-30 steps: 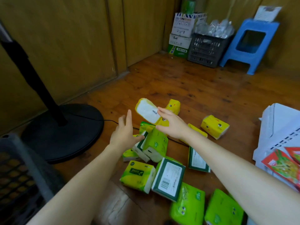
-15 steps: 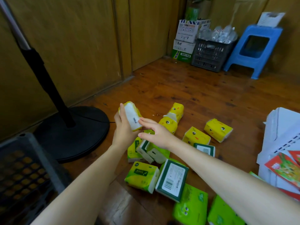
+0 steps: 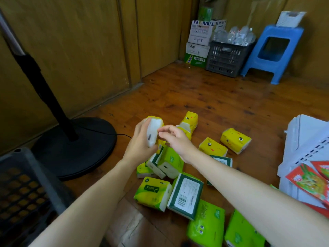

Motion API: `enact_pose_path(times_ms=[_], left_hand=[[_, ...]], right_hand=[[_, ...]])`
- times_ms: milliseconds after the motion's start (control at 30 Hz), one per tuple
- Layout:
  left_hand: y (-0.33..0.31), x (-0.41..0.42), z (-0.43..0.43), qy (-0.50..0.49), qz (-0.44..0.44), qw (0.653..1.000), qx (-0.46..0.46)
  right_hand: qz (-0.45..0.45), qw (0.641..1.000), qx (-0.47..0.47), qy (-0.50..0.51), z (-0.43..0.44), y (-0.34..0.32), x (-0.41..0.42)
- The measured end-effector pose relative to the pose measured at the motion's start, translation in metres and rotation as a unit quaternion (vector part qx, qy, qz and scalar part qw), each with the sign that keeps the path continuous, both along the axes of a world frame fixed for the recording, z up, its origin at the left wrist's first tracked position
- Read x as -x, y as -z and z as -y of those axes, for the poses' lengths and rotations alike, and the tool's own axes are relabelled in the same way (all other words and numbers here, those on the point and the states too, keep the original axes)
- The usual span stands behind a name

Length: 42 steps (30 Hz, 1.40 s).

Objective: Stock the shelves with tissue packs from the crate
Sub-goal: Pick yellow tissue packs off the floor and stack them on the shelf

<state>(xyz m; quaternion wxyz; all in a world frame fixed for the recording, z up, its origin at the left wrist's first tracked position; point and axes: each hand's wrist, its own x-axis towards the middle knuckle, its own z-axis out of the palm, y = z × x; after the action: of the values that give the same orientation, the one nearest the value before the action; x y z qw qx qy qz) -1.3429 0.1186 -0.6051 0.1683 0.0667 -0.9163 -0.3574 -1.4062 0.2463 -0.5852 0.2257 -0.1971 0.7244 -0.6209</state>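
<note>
Fan base flanks left hand gripping tissue pack.

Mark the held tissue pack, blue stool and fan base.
held tissue pack [image 3: 152, 130], head view, its white face.
blue stool [image 3: 263, 65], head view, panel below the opening.
fan base [image 3: 76, 150], head view, top of the black disc.

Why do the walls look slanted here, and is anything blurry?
Head view: the wide lens tilts the fan pole and the wall panels; the near crate at lower left is soft and dim; the floor has a mild sheen, no hard glare; the pack in the left hand is fairly sharp, its print unreadable.
</note>
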Motion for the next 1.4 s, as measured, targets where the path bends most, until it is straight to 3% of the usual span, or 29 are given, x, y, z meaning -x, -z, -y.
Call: enact_pose_path(times_ms=[100,200,333,533,600,667,767,867,933,1067,1300,1400], left_hand=[[-0.001,-0.001,0.000,0.007,-0.012,0.996,0.091],[0.001,-0.002,-0.002,0.055,-0.034,0.977,0.202],[-0.003,0.000,-0.007,0.115,-0.041,0.945,0.302],[-0.007,0.006,-0.019,0.100,-0.055,0.945,0.308],[-0.008,0.006,-0.019,0.070,-0.009,0.964,0.255],[-0.009,0.004,-0.020,0.051,0.057,0.987,0.139],[-0.011,0.002,-0.022,0.037,0.061,0.997,-0.020],[-0.013,0.002,-0.018,0.023,0.091,0.969,-0.231],[-0.015,0.001,-0.016,0.016,0.130,0.937,-0.324],[-0.021,0.000,-0.021,0.002,0.163,0.890,-0.427],[-0.030,0.010,-0.026,-0.094,0.087,0.845,-0.519],[-0.052,0.018,-0.032,-0.112,0.027,0.835,-0.539]], right_hand=[[0.090,0.994,0.012,0.069,-0.001,-0.001,0.007],[0.201,0.977,0.009,0.074,-0.007,-0.002,0.016],[0.264,0.960,-0.027,0.088,-0.015,-0.001,0.021],[0.302,0.939,0.026,0.162,-0.025,0.005,0.031],[0.297,0.940,0.043,0.160,-0.033,0.005,0.038],[0.286,0.947,0.041,0.141,-0.043,0.005,0.044],[0.279,0.953,0.025,0.114,-0.055,0.007,0.048],[0.293,0.951,0.044,0.088,-0.057,0.010,0.049],[0.297,0.950,0.059,0.074,-0.055,0.009,0.050],[0.285,0.955,0.046,0.069,-0.046,0.007,0.048],[0.243,0.959,0.103,0.108,-0.026,-0.008,0.048],[0.092,0.991,0.085,0.036,-0.023,-0.041,0.036]])
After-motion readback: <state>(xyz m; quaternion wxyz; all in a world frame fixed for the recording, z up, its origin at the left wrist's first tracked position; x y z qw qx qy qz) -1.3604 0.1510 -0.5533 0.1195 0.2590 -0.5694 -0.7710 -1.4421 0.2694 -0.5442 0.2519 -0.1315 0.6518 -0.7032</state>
